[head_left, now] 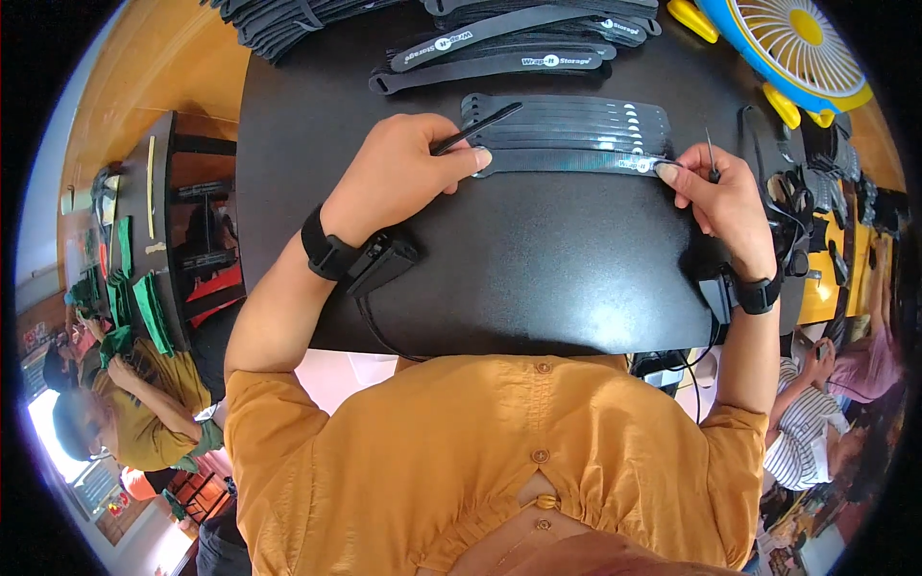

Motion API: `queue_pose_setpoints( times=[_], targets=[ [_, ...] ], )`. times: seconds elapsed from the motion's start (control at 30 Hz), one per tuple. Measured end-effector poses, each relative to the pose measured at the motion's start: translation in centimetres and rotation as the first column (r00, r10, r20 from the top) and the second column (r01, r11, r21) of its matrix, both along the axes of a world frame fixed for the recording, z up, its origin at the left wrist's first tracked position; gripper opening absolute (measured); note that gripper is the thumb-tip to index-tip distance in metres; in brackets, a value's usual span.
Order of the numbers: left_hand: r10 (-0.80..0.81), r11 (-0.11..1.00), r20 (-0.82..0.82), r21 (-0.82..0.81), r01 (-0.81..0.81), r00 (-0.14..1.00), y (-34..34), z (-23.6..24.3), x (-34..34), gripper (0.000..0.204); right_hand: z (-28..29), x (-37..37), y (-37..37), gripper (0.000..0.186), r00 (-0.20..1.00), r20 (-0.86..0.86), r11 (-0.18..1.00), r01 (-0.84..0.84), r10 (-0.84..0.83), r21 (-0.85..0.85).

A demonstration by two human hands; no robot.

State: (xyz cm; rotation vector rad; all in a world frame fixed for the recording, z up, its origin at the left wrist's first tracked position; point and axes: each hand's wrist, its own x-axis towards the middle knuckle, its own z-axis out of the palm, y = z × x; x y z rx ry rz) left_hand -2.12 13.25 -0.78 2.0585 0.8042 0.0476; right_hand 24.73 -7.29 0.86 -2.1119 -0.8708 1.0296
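A black strap [576,161] with a rounded left end and a light printed label lies across the table before me. My left hand [408,168] is closed, its thumb pressing that rounded end. A slim black stick-like tool [488,125] also juts from its fingers; its kind I cannot make out. At the labelled end, my right hand [715,192] pinches the strap between thumb and finger. Held in it too is a thin pointed tool [713,158] with a dark handle. Just beyond the strap, several similar straps [557,117] lie overlapped in a row.
Piles of black straps [499,62] stand at the far side of the dark table [461,278]. A blue and yellow fan [792,43] is at far right. Black devices with cables hang by both wrists. People sit at work on the left and right.
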Motion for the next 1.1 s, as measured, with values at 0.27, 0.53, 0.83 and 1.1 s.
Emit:
queue_pose_setpoints(
  times=[0.27,0.53,0.83,1.1],
  targets=[
    [0.026,0.998,-0.029,-0.054,-0.028,0.999,-0.1,0.0,0.0,0.029,0.1,-0.3,-0.1,0.017,0.995,-0.075,0.998,0.07,-0.07,-0.001],
    [0.072,0.994,-0.037,-0.077,-0.075,0.997,-0.1,0.1,0.3,0.029,-0.4,0.0,0.0,0.018,0.994,-0.071,0.997,0.08,-0.079,0.012],
    [0.055,0.998,-0.044,0.001,-0.055,0.998,-0.2,-0.4,0.4,0.032,-0.2,-0.3,0.4,0.019,0.997,0.0,0.997,0.081,-0.081,0.0],
    [0.094,0.995,0.01,0.036,-0.095,0.995,-0.4,-0.4,0.4,0.036,-0.1,0.0,0.1,0.019,0.995,-0.058,0.995,0.081,-0.077,0.064]
  ],
)
